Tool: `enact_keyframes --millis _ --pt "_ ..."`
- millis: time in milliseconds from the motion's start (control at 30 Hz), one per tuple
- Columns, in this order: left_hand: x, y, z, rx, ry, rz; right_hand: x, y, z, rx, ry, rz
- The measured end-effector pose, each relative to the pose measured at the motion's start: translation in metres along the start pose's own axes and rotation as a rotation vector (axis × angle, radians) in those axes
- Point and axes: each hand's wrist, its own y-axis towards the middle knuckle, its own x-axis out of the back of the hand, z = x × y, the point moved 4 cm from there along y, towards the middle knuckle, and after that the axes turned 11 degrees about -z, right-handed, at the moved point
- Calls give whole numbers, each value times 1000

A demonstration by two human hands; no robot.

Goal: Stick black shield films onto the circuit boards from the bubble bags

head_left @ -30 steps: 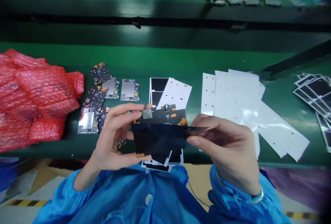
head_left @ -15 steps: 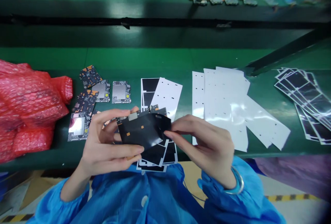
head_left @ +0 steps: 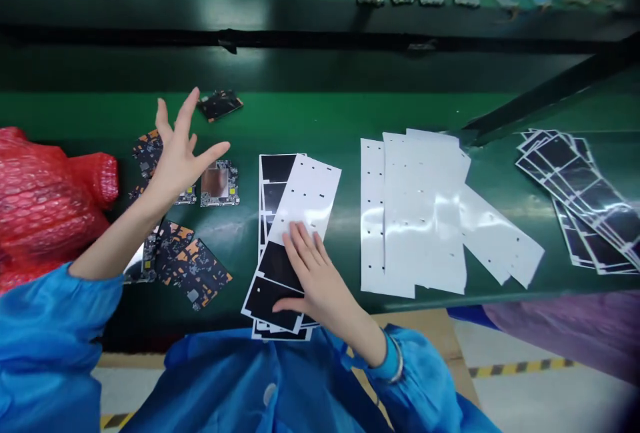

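Fingers (head_left: 184, 113) of the left hand (head_left: 175, 166) were spread wide and held nothing, raised over the green tabletop (head_left: 320, 113) just beside seven circuit boards (head_left: 219, 183). That count was a minimum, as the palm and forearm partly hid three. The right hand (head_left: 313, 279) lay open, its fingers (head_left: 300, 236) resting on one stack of black-pad sheets (head_left: 277, 263) with no grip visible. The sheets in that stack were fanned and overlapped, so their number could not be made out. To its right lay at least three overlapping white liner sheets (head_left: 420, 213), their edges hard to separate under glare. One fanned pile of black-patch strips (head_left: 575, 186) lay farther right, and one red bubble-wrap bag (head_left: 55, 206) lay at far left, cut off by the frame.
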Motion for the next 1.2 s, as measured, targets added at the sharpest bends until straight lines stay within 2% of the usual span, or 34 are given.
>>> enact_keyframes --millis 67,167,267,300,367,467,533,667,933,1000,1067,1133,1200 --pt "2 -30 -7 -3 53 36 -6 -7 3 -10 41 5" --pt "1 -101 -45 -90 164 250 -3 -11 4 -2 153 -17" --pt "-9 -164 -72 20 109 438 7 -6 -2 -78 350 -71" --pt "-14 -178 -75 81 57 461 11 -4 -4 -114 414 -80" --pt "-25 -195 -76 210 -49 429 19 2 -5 -139 476 -70" --pt "-39 -204 -71 374 -157 262 34 10 3 -48 362 -70" --pt "-44 -205 -72 398 -196 162 47 15 13 16 254 -122" --pt "-46 -206 -84 298 -168 103 62 19 30 133 177 -240" --pt "-49 -202 -105 56 -83 21 60 18 43 223 94 -386" --pt "-50 -202 -106 36 -119 27 62 18 40 188 143 -419" --pt "-51 -205 -101 70 -155 47 66 18 29 75 246 -434" --pt "-52 -211 -90 173 -172 26 71 16 11 -141 400 -470" --pt "-51 -217 -78 219 -97 -63 76 10 -8 -389 581 -584"
